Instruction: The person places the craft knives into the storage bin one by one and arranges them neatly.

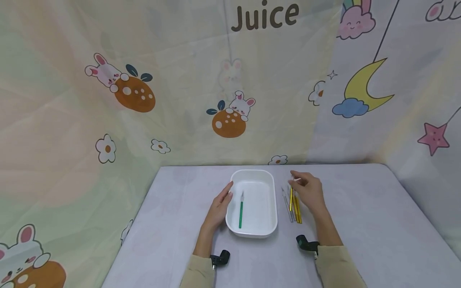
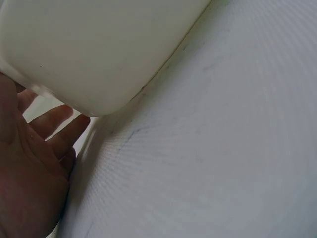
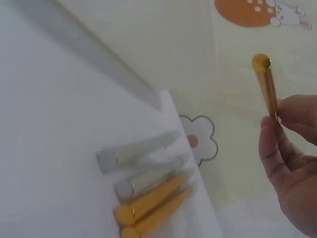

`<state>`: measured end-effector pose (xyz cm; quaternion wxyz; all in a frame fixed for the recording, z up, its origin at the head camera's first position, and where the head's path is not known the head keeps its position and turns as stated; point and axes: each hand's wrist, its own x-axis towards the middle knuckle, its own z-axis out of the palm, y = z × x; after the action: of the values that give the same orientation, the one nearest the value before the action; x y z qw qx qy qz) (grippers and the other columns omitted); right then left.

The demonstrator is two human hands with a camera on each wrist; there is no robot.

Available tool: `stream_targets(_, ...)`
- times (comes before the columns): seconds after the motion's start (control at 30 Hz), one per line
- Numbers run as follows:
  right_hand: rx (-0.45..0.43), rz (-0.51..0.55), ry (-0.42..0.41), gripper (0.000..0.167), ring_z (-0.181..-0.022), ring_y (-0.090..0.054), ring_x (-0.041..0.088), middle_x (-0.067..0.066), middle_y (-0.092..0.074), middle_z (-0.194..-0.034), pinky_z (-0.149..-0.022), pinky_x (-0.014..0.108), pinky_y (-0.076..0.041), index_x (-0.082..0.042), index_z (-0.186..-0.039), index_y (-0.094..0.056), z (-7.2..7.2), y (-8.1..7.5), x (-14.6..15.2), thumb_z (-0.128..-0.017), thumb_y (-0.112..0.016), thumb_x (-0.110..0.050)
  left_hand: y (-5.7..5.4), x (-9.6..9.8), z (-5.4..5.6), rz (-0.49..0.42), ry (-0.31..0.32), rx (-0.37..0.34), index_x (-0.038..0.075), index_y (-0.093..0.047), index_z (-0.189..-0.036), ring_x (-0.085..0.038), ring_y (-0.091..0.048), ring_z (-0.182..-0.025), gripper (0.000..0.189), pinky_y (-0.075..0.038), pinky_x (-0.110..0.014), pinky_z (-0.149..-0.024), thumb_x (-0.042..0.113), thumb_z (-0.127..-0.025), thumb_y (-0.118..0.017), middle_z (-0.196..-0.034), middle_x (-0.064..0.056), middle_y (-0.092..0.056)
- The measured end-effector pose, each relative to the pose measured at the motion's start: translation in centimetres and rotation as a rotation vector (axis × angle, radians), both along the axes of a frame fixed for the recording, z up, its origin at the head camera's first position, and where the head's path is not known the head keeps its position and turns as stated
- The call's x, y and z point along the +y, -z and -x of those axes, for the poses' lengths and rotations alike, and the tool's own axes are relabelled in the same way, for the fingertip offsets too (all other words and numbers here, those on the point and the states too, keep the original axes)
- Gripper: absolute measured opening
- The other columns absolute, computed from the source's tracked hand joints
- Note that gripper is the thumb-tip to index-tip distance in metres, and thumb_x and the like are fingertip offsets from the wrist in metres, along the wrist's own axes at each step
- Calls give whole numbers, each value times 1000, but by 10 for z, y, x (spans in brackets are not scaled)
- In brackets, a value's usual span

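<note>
Stick (image 3: 268, 88), slim and gold—likely light, stiff and slick, steadier if held mid-shaft—hangs pinched by its narrow end in the right hand (image 1: 308, 191), beside the white tray (image 1: 260, 202) the left hand (image 1: 218, 207) touches.

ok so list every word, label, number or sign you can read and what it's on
"Juice": dark print on the patterned backdrop.
Backdrop's top right corner: a cut-off outlined shape, perhaps lettering, unreadable.
White tray, green-handled tool, gold tools, silver tools: no lettering I can make out.
</note>
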<state>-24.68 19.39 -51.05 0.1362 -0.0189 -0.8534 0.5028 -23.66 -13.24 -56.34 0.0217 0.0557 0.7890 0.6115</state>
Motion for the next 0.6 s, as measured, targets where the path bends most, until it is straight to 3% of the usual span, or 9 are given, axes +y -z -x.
stream_targets(0.37,110,156,-16,35,-87,-61,6,14,-70,-118,-70,10,-53,-12,-131,-73,-2,-10,-23,-96,-77,-18,1,0,1,-17,9,-7,41,-44,-156,-12,-28,-158,45,-23,-47,-130,33,-112,-45,-165,16,-37)
stream_targets(0.6,132,183,-47,33,-85,-63,6,14,-70,-115,-68,11,-55,-12,-128,-74,-2,-13,-39,-95,-78,-15,1,-1,1,-9,14,-3,43,-43,-156,-9,-28,-157,44,-23,-45,-131,34,-112,-44,-164,19,-37)
